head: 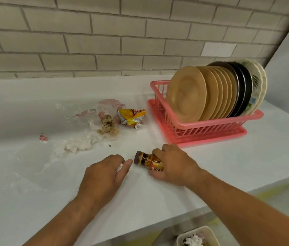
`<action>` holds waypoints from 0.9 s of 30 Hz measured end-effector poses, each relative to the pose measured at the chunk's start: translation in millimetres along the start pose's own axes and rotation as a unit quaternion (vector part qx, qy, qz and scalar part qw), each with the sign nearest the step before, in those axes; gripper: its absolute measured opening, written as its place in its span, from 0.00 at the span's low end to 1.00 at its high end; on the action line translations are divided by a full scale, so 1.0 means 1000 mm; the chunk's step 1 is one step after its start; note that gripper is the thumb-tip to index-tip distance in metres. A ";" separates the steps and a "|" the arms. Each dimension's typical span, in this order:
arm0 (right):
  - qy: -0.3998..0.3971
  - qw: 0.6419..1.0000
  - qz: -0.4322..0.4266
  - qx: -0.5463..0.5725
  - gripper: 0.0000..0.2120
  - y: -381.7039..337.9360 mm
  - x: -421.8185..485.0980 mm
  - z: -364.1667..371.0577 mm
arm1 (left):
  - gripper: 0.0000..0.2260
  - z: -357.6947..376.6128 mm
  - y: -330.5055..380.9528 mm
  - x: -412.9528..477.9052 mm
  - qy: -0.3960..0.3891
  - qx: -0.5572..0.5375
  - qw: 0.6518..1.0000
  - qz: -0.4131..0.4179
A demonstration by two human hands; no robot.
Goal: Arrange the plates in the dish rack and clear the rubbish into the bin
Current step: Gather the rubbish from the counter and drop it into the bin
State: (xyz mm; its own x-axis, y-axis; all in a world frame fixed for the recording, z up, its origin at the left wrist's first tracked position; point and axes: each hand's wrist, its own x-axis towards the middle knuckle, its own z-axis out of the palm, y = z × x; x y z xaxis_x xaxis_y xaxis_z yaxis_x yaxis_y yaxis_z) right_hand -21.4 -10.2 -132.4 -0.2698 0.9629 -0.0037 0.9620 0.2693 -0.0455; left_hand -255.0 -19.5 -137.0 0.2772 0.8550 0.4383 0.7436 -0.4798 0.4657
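Head view: the plates (pixel 211 91) were seen stood on edge in the pink rack (pixel 202 128) at the right of the bench (pixel 33 192), packed one behind another so that each was propped by the next; that half of the task was judged done. A small brown bottle (pixel 147 159) lay on its side on the bench and was gripped by the right hand (pixel 172 164), fingers curled over its body from above and its cap left bare, pointing left. The grip was judged to be for lifting it away as rubbish. The left hand (pixel 104 172) was curled loosely round a white scrap (pixel 120 167), which showed between thumb and fingers, probably so that several bits could be carried at once; its thumb tip lay just beside the bottle's cap, though contact could not be told. The rest of the rubbish was left farther back, well apart from both hands: a yellow wrapper (pixel 131 116), a brown wad (pixel 108 126) on a clear bag (pixel 104 107), a crumpled tissue (pixel 79 143) and a red shred (pixel 43 138). A cream bin (pixel 195 235), with waste already in it, was partly seen below the bench's near edge, under the right forearm, handy for a short drop.
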 end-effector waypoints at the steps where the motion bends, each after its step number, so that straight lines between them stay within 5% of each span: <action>1: 0.004 1.000 0.021 0.018 0.24 0.002 -0.011 0.002 | 0.17 0.006 0.009 -0.002 -0.002 -0.004 1.000 0.008; 13: 0.028 0.999 0.021 0.039 0.29 0.097 -0.187 -0.001 | 0.19 0.079 0.144 -0.051 -0.015 -0.028 0.996 0.086; 17: -0.019 0.999 -0.004 0.038 0.29 0.142 -0.259 0.011 | 0.16 0.120 0.201 -0.088 -0.047 -0.067 0.989 0.119; 27: -0.192 0.980 0.029 0.052 0.32 0.208 -0.332 0.142 | 0.20 0.231 0.236 -0.159 -0.232 0.001 0.973 0.002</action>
State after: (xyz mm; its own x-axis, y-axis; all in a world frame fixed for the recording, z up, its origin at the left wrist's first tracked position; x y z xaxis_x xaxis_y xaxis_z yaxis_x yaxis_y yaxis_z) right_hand 262.5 -275.9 -282.5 -0.2296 0.8947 -0.3832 0.9721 0.1913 -0.1359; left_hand 17.3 -223.5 -274.5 0.5234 0.8509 0.0457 0.7439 -0.4825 0.4625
